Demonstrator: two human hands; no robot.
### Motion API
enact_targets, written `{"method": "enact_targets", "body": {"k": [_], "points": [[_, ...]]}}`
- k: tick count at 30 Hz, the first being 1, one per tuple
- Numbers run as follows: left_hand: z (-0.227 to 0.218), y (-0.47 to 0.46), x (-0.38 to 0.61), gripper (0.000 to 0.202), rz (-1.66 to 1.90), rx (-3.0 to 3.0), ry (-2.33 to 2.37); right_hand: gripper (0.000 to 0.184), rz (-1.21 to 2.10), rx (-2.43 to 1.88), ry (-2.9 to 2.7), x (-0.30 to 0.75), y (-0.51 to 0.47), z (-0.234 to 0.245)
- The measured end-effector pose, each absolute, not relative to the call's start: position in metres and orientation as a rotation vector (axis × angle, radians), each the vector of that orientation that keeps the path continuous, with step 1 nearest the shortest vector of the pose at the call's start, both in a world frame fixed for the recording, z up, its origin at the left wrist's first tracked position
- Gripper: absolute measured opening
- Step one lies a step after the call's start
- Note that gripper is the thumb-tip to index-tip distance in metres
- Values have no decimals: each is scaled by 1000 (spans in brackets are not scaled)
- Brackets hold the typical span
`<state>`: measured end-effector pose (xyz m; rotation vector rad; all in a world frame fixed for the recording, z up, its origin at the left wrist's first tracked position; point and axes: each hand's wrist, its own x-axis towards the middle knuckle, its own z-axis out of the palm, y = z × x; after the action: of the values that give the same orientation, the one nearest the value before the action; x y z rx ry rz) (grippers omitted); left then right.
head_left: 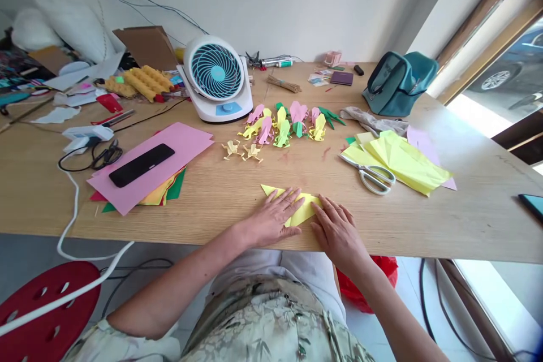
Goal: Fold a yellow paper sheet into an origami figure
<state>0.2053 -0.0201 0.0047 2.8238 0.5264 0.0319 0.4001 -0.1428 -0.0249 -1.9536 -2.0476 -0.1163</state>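
A yellow sheet of paper, folded into a triangle, lies at the front edge of the wooden table. My left hand rests on it with fingers spread, covering its middle. At the right end, my right hand touches the paper with fingertips stretched out. Some of the sheet is hidden under both hands. Beyond it stand folded paper frogs in pink, yellow and green, with two small pale yellow ones closer to me. White-handled scissors lie to the right, against loose yellow sheets.
A white fan stands behind the frogs. On the left, a black phone lies on pink paper over other coloured sheets. A teal bag and a crumpled grey cloth are at the back right. A red stool is below left.
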Motion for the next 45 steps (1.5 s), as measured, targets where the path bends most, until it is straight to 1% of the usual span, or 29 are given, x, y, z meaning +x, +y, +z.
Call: {"method": "enact_targets", "body": {"k": [3,5,7,9,11,18,25,29,32,35,39,45], "points": [[3,-23,211,60,152,2810,641,46,-112,-1962,-2032,396,-147,-23],[1,-29,219,55,205,2799,750,46,-99,-1970,-2022,395,-147,-22],[-2,-34,225,60,219,2801,801,46,-91,-1976,-2011,395,-146,-20],[-6,-38,227,73,189,2821,798,47,-86,-1981,-2005,395,-146,-19],[-9,-39,226,80,152,2841,790,48,-78,-1997,-2001,394,-146,-18],[-12,-37,222,81,170,2877,766,52,-56,-2129,-1985,391,-149,-19],[-9,-40,225,86,133,2891,805,60,-65,-2216,-1931,386,-149,-17],[-6,-42,226,80,101,2887,850,57,-104,-2080,-2022,384,-139,-15],[-5,-43,226,69,76,2892,865,56,-19,-1995,-2146,387,-132,-16],[-5,-45,226,61,104,2900,875,58,20,-2014,-2167,391,-130,-18],[-6,-47,225,58,146,2880,905,58,-12,-2092,-2091,388,-133,-18],[-7,-52,226,57,221,2790,1078,58,-125,-2201,-1923,384,-136,-26]]}}
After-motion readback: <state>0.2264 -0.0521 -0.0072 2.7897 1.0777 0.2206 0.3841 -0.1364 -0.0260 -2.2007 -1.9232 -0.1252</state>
